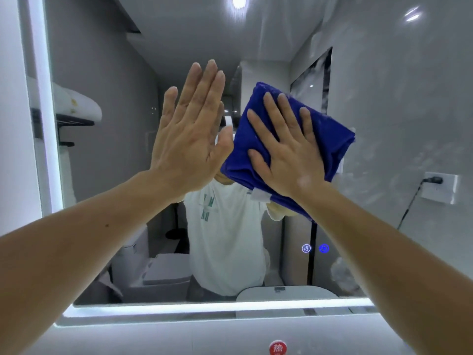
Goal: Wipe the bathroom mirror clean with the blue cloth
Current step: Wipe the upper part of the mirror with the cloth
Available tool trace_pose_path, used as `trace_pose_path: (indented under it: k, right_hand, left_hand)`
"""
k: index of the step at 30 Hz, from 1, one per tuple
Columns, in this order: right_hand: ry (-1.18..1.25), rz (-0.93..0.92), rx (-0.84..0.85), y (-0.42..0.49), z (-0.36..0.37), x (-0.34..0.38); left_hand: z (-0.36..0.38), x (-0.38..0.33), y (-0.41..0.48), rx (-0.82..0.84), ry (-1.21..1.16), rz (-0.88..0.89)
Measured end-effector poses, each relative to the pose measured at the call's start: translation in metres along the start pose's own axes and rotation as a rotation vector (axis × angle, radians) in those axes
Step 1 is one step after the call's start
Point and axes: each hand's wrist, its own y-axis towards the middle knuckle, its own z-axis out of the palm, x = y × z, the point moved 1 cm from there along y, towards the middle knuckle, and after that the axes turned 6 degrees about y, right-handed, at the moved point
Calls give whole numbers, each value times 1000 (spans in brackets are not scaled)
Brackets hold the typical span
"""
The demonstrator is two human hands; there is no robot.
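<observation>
1. The fingers (pixel 271 108) of the right hand (pixel 286 155) are straight and spread apart, lying flat on the blue cloth (pixel 330 139) and pressing it against the mirror (pixel 107 149). None of them curl round the fabric.
2. The left hand (pixel 189 139) is held up flat just left of the cloth, palm toward the glass. Its four fingers are straight and pressed together, with the thumb standing apart and its tip near the cloth's left edge. I cannot tell whether the palm touches the glass.
3. The blue cloth is folded into a thick pad at the middle of the mirror, slightly right of centre, tilted so that one corner points up. A white label (pixel 259 195) sticks out at its lower edge beside the right wrist.
4. Both bare forearms reach in from the near corners.
5. The glass reflects a person in a white T-shirt (pixel 225 239) with green print, mostly hidden behind the hands, and a white toilet (pixel 166 275) low on the left.
6. Two small blue touch icons (pixel 314 248) glow side by side on the glass, low and right of centre.
7. A lit white strip (pixel 217 307) runs along the mirror's bottom edge and up its left side.
8. On the right, a white wall socket (pixel 448 190) holds a black plug with a hanging cord.
9. A round red sticker (pixel 278 348) sits at the near edge below the mirror.
</observation>
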Motion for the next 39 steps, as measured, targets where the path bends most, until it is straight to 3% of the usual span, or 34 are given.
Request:
trace_pose_path:
  k: [3, 15, 21, 28, 30, 35, 39]
  right_hand:
    - [40, 50, -19, -17, 7, 21]
    - [171, -118, 73, -150, 42, 121]
    - [71, -326, 208, -217, 53, 123]
    - [5, -490, 288, -246, 43, 99]
    - [39, -416, 252, -211, 39, 101]
    - [171, 28, 106, -108, 41, 151]
    - [197, -56, 97, -136, 55, 186]
  left_hand:
    - [9, -2, -10, 31, -3, -5]
    - [8, 3, -60, 40, 34, 5]
    - [11, -12, -103, 187, 75, 58]
    - [-1, 21, -155, 222, 121, 31]
    - [-6, 39, -162, 217, 142, -4]
    - [-17, 68, -163, 176, 178, -47]
    - [-25, 68, -158, 138, 147, -53]
